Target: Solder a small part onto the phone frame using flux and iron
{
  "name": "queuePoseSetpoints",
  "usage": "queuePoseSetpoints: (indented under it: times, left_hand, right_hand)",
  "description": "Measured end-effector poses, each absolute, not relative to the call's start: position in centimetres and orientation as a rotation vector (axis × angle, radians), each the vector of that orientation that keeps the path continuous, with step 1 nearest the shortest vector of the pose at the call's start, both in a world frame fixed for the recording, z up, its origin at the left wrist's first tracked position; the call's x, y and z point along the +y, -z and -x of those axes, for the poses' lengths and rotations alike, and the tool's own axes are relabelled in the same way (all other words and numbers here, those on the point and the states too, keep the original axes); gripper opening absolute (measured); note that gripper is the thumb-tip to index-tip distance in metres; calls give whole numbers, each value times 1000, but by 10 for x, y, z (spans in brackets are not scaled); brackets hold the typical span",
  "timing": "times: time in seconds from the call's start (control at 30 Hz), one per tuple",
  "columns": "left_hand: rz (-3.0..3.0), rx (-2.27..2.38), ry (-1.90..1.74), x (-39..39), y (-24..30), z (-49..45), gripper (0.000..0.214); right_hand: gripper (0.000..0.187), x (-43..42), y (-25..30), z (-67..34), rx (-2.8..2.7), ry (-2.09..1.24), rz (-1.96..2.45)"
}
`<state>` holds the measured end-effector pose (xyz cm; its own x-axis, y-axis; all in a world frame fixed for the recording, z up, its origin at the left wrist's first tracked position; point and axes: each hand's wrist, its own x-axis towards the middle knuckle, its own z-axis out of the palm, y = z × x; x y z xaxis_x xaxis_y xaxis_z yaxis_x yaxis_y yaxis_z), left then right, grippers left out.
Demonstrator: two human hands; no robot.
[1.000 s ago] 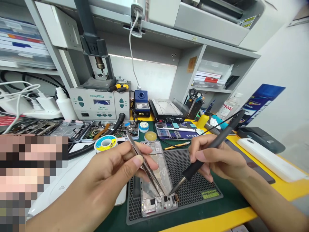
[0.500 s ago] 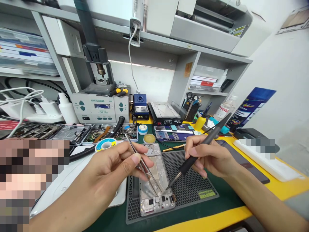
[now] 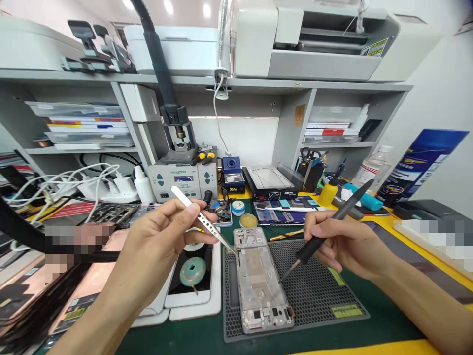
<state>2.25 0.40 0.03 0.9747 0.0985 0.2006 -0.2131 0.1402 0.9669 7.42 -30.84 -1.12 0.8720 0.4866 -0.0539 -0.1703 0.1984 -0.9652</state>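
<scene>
My left hand [image 3: 166, 231] pinches a pair of silver tweezers [image 3: 209, 224] with holes along the arm. Their tips point down to the upper left edge of an opened phone frame [image 3: 258, 276]. In my right hand [image 3: 338, 241] is a soldering iron [image 3: 314, 246], held like a pen. Its tip reaches the right edge of the frame; whether it touches, I cannot tell. The frame lies flat on a grey honeycomb mat [image 3: 314, 296], with small chips and connectors showing at its near end.
Left of the mat lies a white phone with a round green-rimmed disc [image 3: 192, 271] on it. Behind stand a hot-air station [image 3: 181, 180], a soldering station [image 3: 232, 175] and a heating plate [image 3: 271, 185]. A tin of yellow paste [image 3: 248, 221] sits beyond the frame. A black hose [image 3: 22, 231] crosses the left.
The tweezers have moved from the frame's near end to its upper left edge and turned. The iron's tip has drawn back from the near end. The camera view has swung left.
</scene>
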Motion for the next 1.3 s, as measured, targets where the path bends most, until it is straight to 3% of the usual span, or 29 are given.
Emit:
queuePoseSetpoints:
  times: [0.4,0.63,1.03,1.3]
  left_hand:
    - [-1391,-46,-220,9,-7,-23,28]
    - [-1365,168,-364,16,8,26,29]
    - [-1245,398,-550,55,37,88,54]
    - [-1715,106,-548,39,5,85,37]
  right_hand:
    - [17,-312,7,-81,-228,-434,1211]
    - [15,-314,11,-82,-237,-505,1177]
    - [34,-304,7,-74,-359,-580,1264]
    - [35,-256,-41,-35,-651,-291,1561]
